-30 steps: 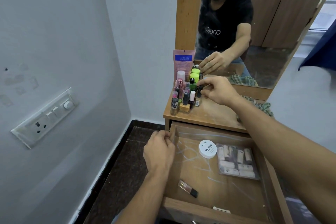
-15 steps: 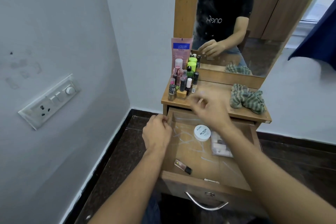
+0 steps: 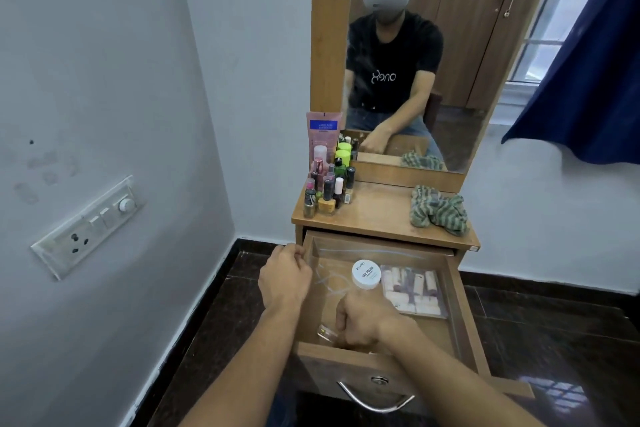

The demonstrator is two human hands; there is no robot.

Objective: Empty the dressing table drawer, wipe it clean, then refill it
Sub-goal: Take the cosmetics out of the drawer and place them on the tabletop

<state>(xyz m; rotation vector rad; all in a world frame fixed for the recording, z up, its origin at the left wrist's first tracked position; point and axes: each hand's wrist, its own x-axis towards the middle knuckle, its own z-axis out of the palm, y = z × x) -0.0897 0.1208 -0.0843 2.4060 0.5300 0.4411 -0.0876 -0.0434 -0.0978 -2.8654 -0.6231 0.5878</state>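
Note:
The wooden drawer (image 3: pixel 462 308) of the dressing table stands pulled out. My left hand (image 3: pixel 285 282) grips the top of its left wall. My right hand (image 3: pixel 363 322) is down inside, near the front, with its fingers closed around a small clear bottle (image 3: pixel 326 332); only the bottle's glass end shows. Further back in the drawer lie a white round nail-polish-remover jar (image 3: pixel 366 274) and a clear packet of small tubes (image 3: pixel 414 288). Several nail polish bottles (image 3: pixel 329 189) and a pink tube (image 3: pixel 323 132) stand at the tabletop's left.
A green striped cloth (image 3: pixel 438 208) lies crumpled on the right of the tabletop (image 3: pixel 377 215). The mirror (image 3: pixel 415 62) rises behind it. A switchboard (image 3: pixel 90 225) sits on the left wall and a blue curtain (image 3: pixel 588 80) hangs at the right. The floor is dark tile.
My right hand left the bottles on the tabletop, came down into the drawer and closed on the small bottle near the front. My left hand stayed on the drawer's left wall.

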